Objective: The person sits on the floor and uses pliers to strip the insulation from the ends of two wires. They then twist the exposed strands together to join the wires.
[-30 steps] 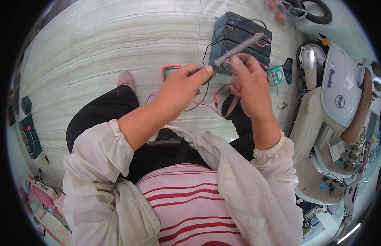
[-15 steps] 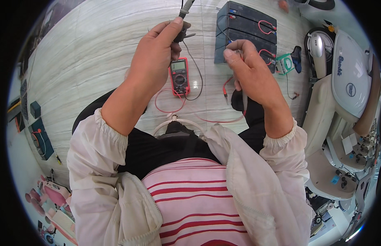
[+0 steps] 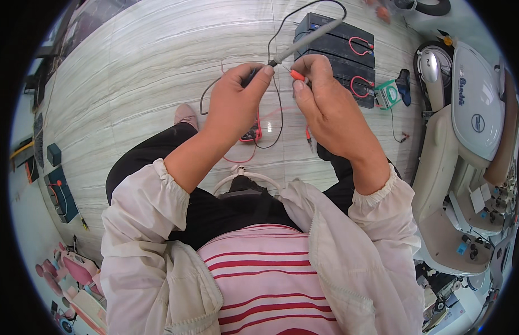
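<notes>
Grey pen-shaped test probe [image 3: 304, 42] with its thin black lead is the thing in hand, and from where I watch it has swung: half a second ago it stood nearly upright near the top edge of the view, and now it slants up and to the right, its far end lying over the stack of black rectangular batteries [image 3: 337, 56] with their red wire loops. My left hand [image 3: 237, 103] is closed around the probe's lower end, thumb and forefinger pinching it just left of the batteries. My right hand [image 3: 326, 106] has come in close beside it, fingers pressed together on a small red probe tip [image 3: 298, 75], nearly touching the grey probe's base; earlier it was held apart, closer to the batteries. Below the left hand, well short of the batteries, the red handheld multimeter [image 3: 254, 133] lies on the pale striped floor [image 3: 131, 84], mostly hidden now, where before its face showed plainly. Black and red leads loop from it. I judge that both probes are now gathered in front of me, so the work sits at the probe ends themselves rather than at the battery terminals. To the right of the batteries stands a pale scooter body [image 3: 466, 111].
</notes>
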Demonstrator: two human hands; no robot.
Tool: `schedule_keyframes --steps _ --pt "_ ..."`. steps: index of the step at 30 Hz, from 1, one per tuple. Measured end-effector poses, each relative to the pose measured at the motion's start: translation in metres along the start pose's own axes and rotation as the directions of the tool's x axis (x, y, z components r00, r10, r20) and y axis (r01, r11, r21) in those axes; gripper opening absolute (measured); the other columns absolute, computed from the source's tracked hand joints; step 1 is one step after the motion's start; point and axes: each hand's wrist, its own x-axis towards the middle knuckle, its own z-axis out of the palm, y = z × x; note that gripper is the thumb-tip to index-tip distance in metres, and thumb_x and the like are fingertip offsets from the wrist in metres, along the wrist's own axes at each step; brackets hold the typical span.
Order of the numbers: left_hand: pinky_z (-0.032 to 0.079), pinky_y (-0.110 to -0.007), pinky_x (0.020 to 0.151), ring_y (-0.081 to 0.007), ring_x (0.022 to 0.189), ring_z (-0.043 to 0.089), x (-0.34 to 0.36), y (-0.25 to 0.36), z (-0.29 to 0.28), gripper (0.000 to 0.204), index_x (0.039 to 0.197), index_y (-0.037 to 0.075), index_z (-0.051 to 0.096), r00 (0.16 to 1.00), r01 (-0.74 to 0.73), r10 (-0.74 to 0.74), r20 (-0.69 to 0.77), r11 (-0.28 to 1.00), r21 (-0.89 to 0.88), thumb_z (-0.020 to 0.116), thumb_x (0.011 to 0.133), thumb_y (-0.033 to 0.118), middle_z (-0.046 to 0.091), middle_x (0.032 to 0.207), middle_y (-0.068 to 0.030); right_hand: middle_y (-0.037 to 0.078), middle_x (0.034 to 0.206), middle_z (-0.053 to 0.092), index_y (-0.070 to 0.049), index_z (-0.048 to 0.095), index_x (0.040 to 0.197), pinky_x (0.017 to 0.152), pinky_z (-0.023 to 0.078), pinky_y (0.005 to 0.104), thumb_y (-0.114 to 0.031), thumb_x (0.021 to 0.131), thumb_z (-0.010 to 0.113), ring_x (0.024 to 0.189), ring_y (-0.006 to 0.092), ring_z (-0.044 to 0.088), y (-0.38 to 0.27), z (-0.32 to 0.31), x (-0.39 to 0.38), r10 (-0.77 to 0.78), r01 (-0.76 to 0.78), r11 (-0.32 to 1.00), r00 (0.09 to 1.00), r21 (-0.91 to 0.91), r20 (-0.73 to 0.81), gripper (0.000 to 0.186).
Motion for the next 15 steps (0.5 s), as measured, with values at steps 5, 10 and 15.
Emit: schedule_keyframes --steps 5,10,15 --pt "0.04 -0.022 0.065 -0.0041 0.073 0.048 -0.002 -0.007 0.007 0.033 0.109 0.001 0.069 0.997 -0.073 0.072 0.022 0.996 0.054 0.062 0.099 0.033 0.061 0.083 0.0028 0.008 0.091 0.064 -0.009 0.062 0.108 0.068 0.052 0.0431 -0.01 0.092 0.06 0.081 0.0337 0.065 0.01 0.007 0.008 -0.347 0.297 0.925 0.914 -0.235 -0.209 0.016" --pt "0.041 -0.023 0.061 -0.0044 0.068 0.048 -0.002 -0.008 0.007 0.033 0.106 0.001 0.069 0.996 -0.087 0.089 -0.009 0.984 0.156 0.062 0.099 0.033 0.06 0.077 0.0024 0.003 0.09 0.064 -0.014 0.068 0.1 0.065 0.054 0.0369 -0.011 0.085 0.067 0.083 0.0257 0.066 0.003 0.012 0.007 -0.309 0.214 0.901 0.927 -0.378 -0.212 0.015" --pt "0.042 -0.024 0.06 -0.006 0.066 0.049 -0.005 -0.006 0.007 0.032 0.105 0.001 0.069 0.993 -0.106 0.114 -0.027 0.971 0.217 0.062 0.098 0.031 0.061 0.076 0.0003 0.002 0.092 0.065 -0.014 0.069 0.1 0.065 0.055 0.0367 -0.011 0.083 0.068 0.084 0.0244 0.066 0.005 0.014 0.007 -0.376 0.259 0.864 0.903 -0.432 -0.209 0.017"
